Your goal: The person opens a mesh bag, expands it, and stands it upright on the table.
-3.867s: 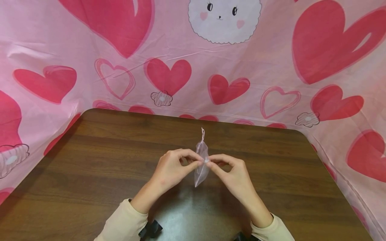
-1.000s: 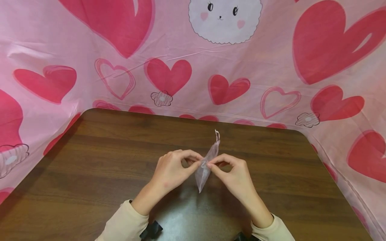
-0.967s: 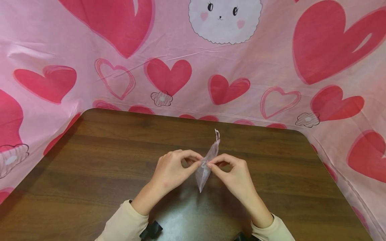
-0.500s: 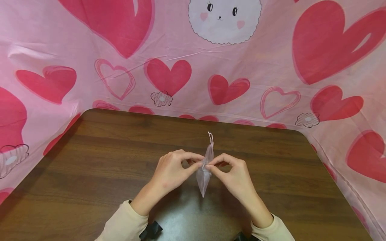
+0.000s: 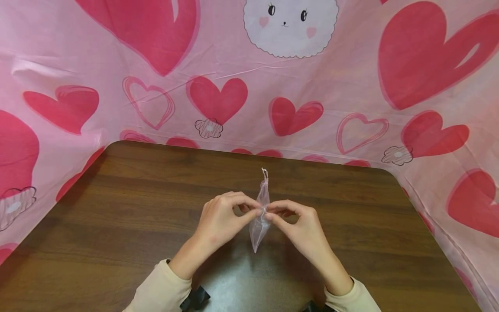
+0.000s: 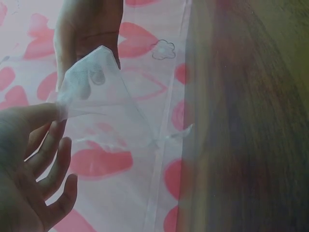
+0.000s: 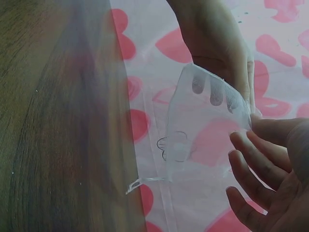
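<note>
A sheer, pale pinkish-white drawstring pouch is held above the table between both hands. My left hand pinches its left side with thumb and forefinger, while my right hand pinches the other side close by. The pouch's pointed corner aims toward me, and its twisted cord loop sticks out at the far end. Fingers show through the thin mesh of the pouch in the left wrist view. In the right wrist view the pouch looks flat, with the cord loop sticking out. No contents are visible inside.
Beneath the hands is a dark wood-grain table with rounded far corners. A pink cloth with red hearts hangs around its far side and both flanks. Black wrist-camera mounts sit below the cream sleeves.
The pouch's cord end has swung left from its rightward lean of a second ago, and the near corner has shifted slightly. Both hands stay almost in place, still pinching it.
</note>
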`<state>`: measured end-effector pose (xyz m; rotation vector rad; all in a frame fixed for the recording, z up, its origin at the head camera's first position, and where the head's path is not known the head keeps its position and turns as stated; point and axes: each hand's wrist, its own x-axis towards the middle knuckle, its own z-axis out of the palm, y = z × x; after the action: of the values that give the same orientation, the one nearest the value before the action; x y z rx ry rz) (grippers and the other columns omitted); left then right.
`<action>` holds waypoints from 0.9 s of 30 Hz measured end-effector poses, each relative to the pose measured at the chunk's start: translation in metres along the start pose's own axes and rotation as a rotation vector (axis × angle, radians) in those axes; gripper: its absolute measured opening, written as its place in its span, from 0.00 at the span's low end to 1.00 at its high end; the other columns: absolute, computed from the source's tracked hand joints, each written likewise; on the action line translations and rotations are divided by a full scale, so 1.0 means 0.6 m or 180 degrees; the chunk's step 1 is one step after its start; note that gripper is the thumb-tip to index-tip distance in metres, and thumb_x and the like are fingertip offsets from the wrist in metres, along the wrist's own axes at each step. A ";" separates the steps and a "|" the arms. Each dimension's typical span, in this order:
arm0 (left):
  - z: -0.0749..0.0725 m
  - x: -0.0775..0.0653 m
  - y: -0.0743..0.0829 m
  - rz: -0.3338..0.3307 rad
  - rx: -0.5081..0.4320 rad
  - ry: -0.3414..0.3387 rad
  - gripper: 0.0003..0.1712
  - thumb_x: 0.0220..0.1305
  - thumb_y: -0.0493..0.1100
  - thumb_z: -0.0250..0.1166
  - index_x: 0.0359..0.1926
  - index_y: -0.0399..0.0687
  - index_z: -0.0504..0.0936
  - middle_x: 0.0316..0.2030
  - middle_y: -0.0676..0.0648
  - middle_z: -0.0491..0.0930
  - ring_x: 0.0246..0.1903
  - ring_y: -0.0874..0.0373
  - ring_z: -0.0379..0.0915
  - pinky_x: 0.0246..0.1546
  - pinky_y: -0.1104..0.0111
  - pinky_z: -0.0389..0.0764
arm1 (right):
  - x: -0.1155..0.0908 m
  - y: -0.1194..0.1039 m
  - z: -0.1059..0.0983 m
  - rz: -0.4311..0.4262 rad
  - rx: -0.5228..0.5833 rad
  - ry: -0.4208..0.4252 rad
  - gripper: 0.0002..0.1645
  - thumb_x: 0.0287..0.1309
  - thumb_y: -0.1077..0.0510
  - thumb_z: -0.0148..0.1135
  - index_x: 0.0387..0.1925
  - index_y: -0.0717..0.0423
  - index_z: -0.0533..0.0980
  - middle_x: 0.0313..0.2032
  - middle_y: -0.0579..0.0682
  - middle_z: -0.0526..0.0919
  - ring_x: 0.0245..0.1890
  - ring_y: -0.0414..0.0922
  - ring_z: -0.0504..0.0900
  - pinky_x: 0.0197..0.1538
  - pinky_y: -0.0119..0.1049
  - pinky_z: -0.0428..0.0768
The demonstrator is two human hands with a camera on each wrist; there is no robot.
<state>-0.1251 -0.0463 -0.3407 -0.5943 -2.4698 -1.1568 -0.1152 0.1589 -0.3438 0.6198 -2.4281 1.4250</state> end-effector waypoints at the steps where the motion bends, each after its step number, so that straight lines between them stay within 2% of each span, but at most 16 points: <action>1: 0.000 0.000 0.000 -0.0002 -0.0010 0.0001 0.07 0.52 0.50 0.78 0.33 0.69 0.89 0.25 0.71 0.76 0.26 0.75 0.71 0.25 0.69 0.69 | 0.000 0.000 0.000 0.0010 -0.0004 -0.0010 0.08 0.56 0.60 0.73 0.39 0.52 0.86 0.35 0.40 0.88 0.36 0.39 0.84 0.42 0.38 0.80; 8: 0.002 0.000 0.002 -0.0067 -0.0016 -0.0018 0.08 0.53 0.49 0.77 0.34 0.70 0.89 0.26 0.70 0.78 0.26 0.74 0.71 0.26 0.68 0.69 | -0.002 -0.003 -0.002 0.0026 -0.0082 0.0058 0.05 0.56 0.61 0.72 0.37 0.53 0.88 0.34 0.39 0.88 0.36 0.38 0.83 0.42 0.39 0.79; 19: 0.001 -0.001 0.003 -0.0057 0.0028 -0.0112 0.08 0.56 0.50 0.75 0.38 0.69 0.89 0.25 0.68 0.78 0.24 0.73 0.69 0.26 0.67 0.68 | 0.000 -0.001 -0.003 -0.0047 -0.0193 0.0263 0.05 0.51 0.64 0.75 0.31 0.52 0.87 0.29 0.38 0.87 0.32 0.38 0.81 0.39 0.31 0.76; 27: 0.001 -0.002 0.004 -0.0095 -0.0011 -0.0127 0.09 0.55 0.52 0.75 0.39 0.69 0.88 0.27 0.68 0.80 0.23 0.75 0.69 0.26 0.67 0.68 | -0.001 0.001 -0.002 -0.0072 -0.0218 0.0277 0.08 0.50 0.66 0.75 0.30 0.49 0.86 0.28 0.38 0.87 0.32 0.38 0.80 0.38 0.34 0.76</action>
<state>-0.1227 -0.0444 -0.3400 -0.5891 -2.5187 -1.1716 -0.1149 0.1605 -0.3438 0.5560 -2.3837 1.3257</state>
